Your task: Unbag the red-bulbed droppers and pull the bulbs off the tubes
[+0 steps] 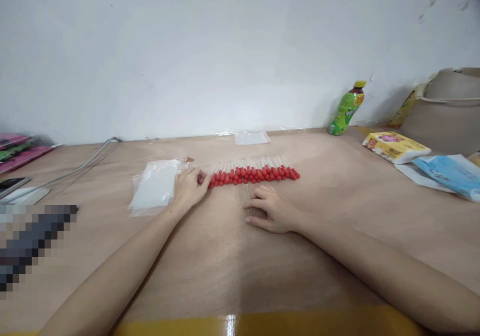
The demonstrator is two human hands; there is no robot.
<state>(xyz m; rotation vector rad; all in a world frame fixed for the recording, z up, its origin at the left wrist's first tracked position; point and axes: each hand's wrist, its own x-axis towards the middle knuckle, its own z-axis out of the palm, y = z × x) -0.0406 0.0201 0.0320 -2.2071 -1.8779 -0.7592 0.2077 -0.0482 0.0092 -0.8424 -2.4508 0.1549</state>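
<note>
while beside both hands (189, 186) (276, 210), red-tipped sticks (253, 174)

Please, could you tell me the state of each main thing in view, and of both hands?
Red-tipped sticks, lined up, red ends nearer the camera.
Plastic bags at left, flat, overlapping.
Bottle, capped.
Yellow pack, lying flat.
Blue packet, lying flat.
Left hand, bent at the sticks' left end.
Right hand, open.

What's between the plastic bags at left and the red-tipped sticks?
The head view shows the left hand there, between the plastic bags and the red-tipped sticks.
</note>
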